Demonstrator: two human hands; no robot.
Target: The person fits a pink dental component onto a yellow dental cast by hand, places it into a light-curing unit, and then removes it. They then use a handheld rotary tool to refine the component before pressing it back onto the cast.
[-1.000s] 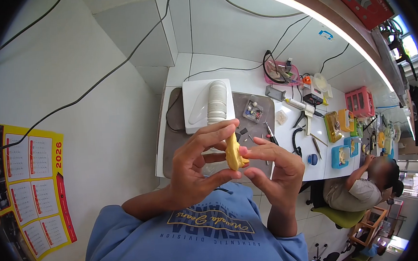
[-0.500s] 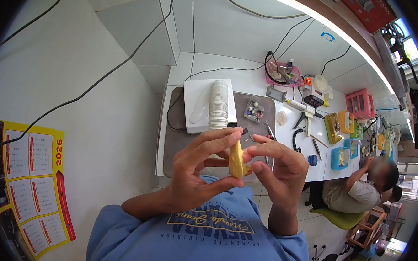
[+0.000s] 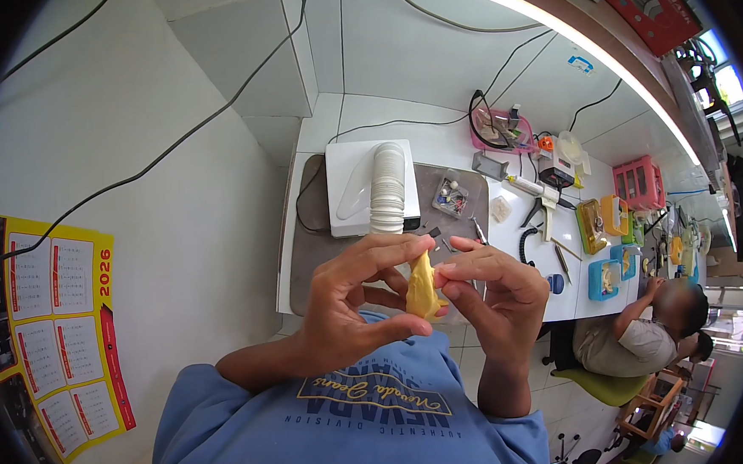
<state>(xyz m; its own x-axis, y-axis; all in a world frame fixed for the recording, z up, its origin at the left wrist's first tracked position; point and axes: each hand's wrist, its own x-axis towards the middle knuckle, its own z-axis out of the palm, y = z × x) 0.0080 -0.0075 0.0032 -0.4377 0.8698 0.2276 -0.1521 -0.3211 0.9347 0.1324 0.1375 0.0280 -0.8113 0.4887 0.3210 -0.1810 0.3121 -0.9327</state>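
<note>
A yellow moulded piece (image 3: 423,288) is held upright in front of my chest, over the near edge of the grey mat. My left hand (image 3: 354,297) grips it between the fingertips at its top and the thumb at its bottom. My right hand (image 3: 499,296) is at the piece's right side, with thumb and index finger pinched together against it. Whatever lies between those two fingertips is too small to make out. Just beyond my hands is a white ribbed hose (image 3: 387,188) on a white box-shaped unit (image 3: 347,182).
On the grey mat (image 3: 310,270) is a clear box of small parts (image 3: 452,195). Further right are a white dispensing gun (image 3: 544,196), a pink basket (image 3: 501,130) and blue trays (image 3: 604,279). A seated person (image 3: 633,331) is at the right. A cable crosses the left wall.
The yellow piece has turned slightly in my left hand. My right thumb has moved up to meet the index finger at the piece's side.
</note>
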